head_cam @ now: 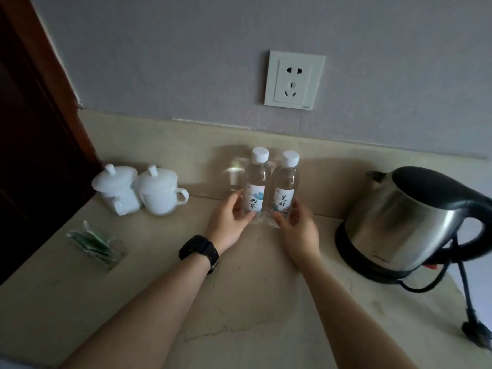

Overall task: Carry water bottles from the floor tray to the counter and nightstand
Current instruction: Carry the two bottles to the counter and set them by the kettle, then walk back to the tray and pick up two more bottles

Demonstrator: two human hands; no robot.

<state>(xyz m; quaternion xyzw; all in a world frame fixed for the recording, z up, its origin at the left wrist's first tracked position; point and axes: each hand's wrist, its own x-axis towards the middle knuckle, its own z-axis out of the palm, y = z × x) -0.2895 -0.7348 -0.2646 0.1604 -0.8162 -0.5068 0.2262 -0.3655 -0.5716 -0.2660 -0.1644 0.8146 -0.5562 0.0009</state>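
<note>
Two water bottles stand upright side by side on the counter (165,262), close to the low backsplash and below the wall socket (294,79). The left bottle (256,182) and the right bottle (286,186) are clear, each with a white cap and a pale label printed with dark characters; they stand so close that they look to be touching low down, though the blur there leaves it unsure.

The left hand (229,222) is cupped round the lower part of the left bottle — thumb at the front near the base, fingers curled behind the label. A dark watch (199,251) sits on that wrist. The right hand (295,225) curls round the lower part of the right bottle in the same way, thumb at the front by the base, fingers round the far side. Both grips are narrow, each closed on its own bottle.

Left of the bottles, two white lidded cups (138,190) stand together, one handle pointing towards the bottles. Nearer the counter's front edge lies a clear holder with green sachets (93,242) (contents too blurred to read). Well to the right stands a steel kettle (410,222) with a black lid and handle on its base — its dark cord (463,283) trails down the counter.
</note>
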